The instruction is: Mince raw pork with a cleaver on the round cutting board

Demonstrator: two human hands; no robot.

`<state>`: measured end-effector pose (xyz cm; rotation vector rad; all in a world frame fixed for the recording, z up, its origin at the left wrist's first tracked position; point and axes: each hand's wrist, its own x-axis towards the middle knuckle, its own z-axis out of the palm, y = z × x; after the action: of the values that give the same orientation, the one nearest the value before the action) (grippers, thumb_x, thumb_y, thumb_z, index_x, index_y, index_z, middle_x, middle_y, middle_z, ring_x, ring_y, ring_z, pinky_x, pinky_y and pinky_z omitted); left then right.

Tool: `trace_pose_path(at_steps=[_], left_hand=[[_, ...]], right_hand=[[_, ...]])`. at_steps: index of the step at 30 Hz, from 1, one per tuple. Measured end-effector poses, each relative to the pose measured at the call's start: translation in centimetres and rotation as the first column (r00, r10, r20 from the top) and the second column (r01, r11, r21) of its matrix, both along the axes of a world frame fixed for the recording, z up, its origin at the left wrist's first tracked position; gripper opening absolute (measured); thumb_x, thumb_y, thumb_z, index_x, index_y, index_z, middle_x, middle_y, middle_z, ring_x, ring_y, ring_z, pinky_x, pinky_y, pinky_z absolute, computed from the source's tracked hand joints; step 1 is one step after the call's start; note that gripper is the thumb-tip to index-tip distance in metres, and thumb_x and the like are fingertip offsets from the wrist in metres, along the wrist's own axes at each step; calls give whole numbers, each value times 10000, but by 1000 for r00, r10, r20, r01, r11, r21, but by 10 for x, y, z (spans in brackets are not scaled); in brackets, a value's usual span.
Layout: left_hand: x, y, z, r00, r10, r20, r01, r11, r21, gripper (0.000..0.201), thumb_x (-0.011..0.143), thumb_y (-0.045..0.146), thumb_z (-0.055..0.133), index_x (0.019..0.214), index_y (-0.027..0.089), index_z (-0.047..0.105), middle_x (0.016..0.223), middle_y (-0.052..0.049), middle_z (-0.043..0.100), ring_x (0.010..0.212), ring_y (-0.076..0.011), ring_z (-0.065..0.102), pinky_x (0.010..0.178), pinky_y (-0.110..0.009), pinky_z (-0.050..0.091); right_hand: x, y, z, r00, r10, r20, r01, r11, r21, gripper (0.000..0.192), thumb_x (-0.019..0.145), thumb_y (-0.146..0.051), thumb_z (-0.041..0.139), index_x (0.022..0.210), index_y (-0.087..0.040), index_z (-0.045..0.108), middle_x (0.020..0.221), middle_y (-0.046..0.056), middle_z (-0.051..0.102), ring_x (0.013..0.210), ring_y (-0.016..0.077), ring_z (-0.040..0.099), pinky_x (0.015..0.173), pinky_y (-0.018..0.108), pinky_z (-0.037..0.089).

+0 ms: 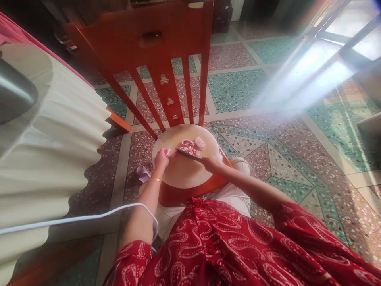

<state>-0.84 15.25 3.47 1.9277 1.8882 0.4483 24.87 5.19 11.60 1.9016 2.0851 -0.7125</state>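
Note:
On a round cutting board [190,176] lies a small heap of chopped pink meat [188,149]. Two larger pieces, a pale slab [200,143] and a curved strip [187,142], rest behind the heap. My right hand [212,163] is closed round the handle of a knife [190,155], whose blade points left along the near side of the heap. At the board's left side my left hand [162,157] is closed, with a bit of pink meat [168,152] showing at its fingertips.
The board sits on the seat of a red wooden chair [174,196]; its slatted back [157,75] rises behind. To the left hangs a pale tablecloth [68,131]. A white cable [98,216] crosses over my left arm. A lilac slipper [143,173] lies on the speckled floor.

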Motion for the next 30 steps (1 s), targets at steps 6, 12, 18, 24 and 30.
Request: trace_pose_path(at_steps=[6,12,18,24,30], left_hand=[[19,-70,-2,983,-68,169,41,986,160,280,814,238,503,1075,156,562,887,-72,618,771,-170,583,707,-273,464],[37,-128,-13,972,-236,-19,232,935,268,345,811,167,498,1152,170,551,981,-116,580,915,-243,545,825,-391,432],[37,-121,-25,947,-309,89,246,874,418,264,898,180,396,1095,145,569,1042,-125,600,996,-223,537,885,-388,439],[37,-118,-37,948,-303,96,236,873,426,253,900,176,399,1067,135,585,1027,-118,624,977,-228,548,886,-401,451],[36,-115,-42,947,-314,71,260,875,409,235,897,204,414,1023,142,603,987,-120,631,958,-240,558,882,-421,448]], right_hand=[[-7,-19,-2,997,72,6,-72,997,30,247,912,-218,351,1022,-148,561,812,102,655,704,187,630,542,235,382],[-24,-43,10,992,126,-2,-126,990,70,254,914,-188,314,1089,-169,497,801,84,655,678,181,624,518,235,362],[-38,-49,17,986,160,41,-159,987,-16,255,910,-165,311,1089,-163,493,868,110,655,794,200,637,571,244,402],[-42,-46,12,984,172,52,-170,984,-46,264,906,-154,324,1131,-183,459,858,98,662,785,213,650,600,268,449],[-78,-1,-2,973,215,-83,-215,977,19,275,894,-166,358,1125,-168,508,982,125,657,878,216,638,689,286,476]])
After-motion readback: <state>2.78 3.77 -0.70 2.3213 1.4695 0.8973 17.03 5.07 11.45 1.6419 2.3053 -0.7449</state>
